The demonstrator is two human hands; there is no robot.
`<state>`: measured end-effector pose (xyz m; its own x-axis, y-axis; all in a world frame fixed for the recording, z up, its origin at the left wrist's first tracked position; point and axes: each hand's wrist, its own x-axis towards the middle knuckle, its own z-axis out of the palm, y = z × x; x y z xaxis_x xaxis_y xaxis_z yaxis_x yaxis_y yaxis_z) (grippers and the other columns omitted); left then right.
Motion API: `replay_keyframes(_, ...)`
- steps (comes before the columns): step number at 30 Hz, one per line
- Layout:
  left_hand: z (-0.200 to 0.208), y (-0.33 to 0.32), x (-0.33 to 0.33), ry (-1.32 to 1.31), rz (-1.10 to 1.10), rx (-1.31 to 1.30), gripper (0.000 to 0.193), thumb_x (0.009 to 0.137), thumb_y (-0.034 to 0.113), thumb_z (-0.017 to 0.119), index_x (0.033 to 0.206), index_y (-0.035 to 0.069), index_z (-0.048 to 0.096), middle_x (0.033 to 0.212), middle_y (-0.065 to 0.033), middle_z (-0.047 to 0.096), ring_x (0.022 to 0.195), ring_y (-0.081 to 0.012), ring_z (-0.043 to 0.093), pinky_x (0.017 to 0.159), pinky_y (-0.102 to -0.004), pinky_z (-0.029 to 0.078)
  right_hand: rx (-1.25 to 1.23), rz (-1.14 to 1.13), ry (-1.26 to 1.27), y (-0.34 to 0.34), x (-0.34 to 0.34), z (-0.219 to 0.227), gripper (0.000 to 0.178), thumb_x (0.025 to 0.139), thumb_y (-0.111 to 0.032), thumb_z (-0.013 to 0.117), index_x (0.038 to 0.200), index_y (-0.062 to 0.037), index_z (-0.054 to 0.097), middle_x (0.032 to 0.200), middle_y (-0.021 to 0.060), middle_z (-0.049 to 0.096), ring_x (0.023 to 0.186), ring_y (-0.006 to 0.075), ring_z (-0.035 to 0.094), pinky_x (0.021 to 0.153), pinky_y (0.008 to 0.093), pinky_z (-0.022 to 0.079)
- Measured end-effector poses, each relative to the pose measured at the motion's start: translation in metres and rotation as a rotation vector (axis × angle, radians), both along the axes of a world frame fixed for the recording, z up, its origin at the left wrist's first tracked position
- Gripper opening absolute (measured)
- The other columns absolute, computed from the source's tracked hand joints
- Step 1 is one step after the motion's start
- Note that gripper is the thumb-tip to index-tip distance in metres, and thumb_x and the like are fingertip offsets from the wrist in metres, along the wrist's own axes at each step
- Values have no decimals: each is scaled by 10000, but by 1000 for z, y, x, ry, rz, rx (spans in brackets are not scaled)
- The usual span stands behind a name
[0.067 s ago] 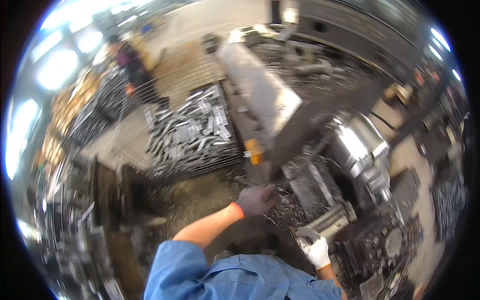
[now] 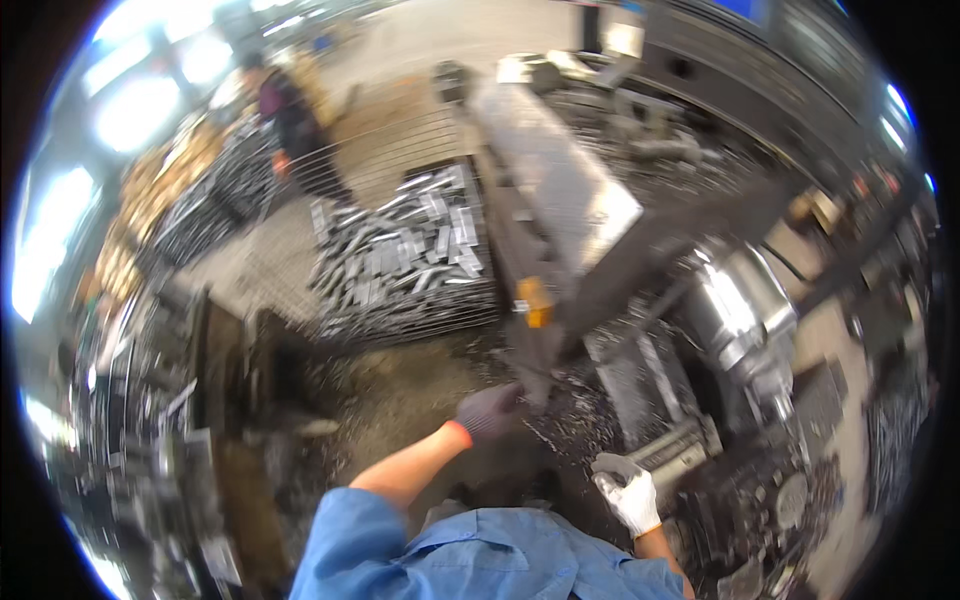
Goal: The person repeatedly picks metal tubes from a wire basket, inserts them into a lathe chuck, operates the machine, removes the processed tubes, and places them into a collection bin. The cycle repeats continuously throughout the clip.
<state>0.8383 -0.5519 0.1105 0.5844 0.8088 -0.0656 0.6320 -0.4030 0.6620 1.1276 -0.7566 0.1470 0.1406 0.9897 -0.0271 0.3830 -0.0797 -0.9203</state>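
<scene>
"Fingers of the left hand [image 2: 488, 412], in a dark glove with an orange cuff, are pointing where?"

"They're aiming at a dark machine column [image 2: 536, 378], just to their right. Blur is hiding their grip; I cannot tell what they're holding."

"What's glinting further right?"

"Fine, flaky shavings [image 2: 572, 425], speckling a dark surface."

"And the right hand [image 2: 628, 492]?"

"White-and-grey glove, fingers bending inward; their grip I cannot tell either. A pale, oblong metallic block [image 2: 676, 454] is lying just beside them. Beyond, a smooth, stepped cylinder [image 2: 735, 300] is gleaming."
</scene>
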Motion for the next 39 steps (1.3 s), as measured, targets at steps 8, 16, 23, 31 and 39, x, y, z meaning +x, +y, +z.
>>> replay_keyframes(8, -176, -459, -495, 69, 1978, 74, 245, 1061, 221, 553, 1141, 74, 732, 994, -177, 779, 907, -274, 746, 843, -385, 595, -306, 552, -62, 137, -176, -95, 321, 867, -207, 788, 1127, -18, 791, 1108, 161, 800, 1015, 300, 759, 925, 387, 586)
replay_keyframes(16, -135, -781, -499, -504, 3302, 692, 475, 1050, 434, 544, 1173, -1, 690, 1169, -143, 744, 1099, -351, 671, 947, -471, 532, -195, 1304, -520, 152, -442, -87, 460, 900, -310, 764, 1256, -19, 763, 1227, 165, 783, 1160, 301, 742, 1018, 368, 563)
replay_keyframes(23, -114, -811, -449, 1766, 2421, -888, 443, 1083, 283, 526, 1461, 69, 609, 1383, -95, 688, 1361, -321, 583, 1094, -439, 477, -173, 1661, -707, 156, -544, -90, 482, 908, -356, 720, 1267, -38, 765, 1297, 194, 748, 1229, 353, 703, 1057, 415, 548)
replay_keyframes(31, -179, -590, -527, 523, 2799, 241, 390, 1043, 298, 600, 1352, 63, 628, 1213, -86, 687, 1141, -293, 613, 953, -433, 505, -250, 1634, -704, 219, -577, -163, 541, 900, -399, 684, 1296, -34, 738, 1304, 205, 740, 1237, 382, 687, 1076, 457, 535)
replay_keyframes(39, -222, -348, -509, -1245, 2348, -392, 353, 1002, 314, 675, 1243, 57, 647, 1043, -77, 687, 922, -264, 642, 812, -427, 533, -572, 1118, -639, 385, -549, -198, 617, 856, -449, 751, 1310, -31, 730, 1283, 217, 746, 1229, 378, 691, 1066, 438, 534)
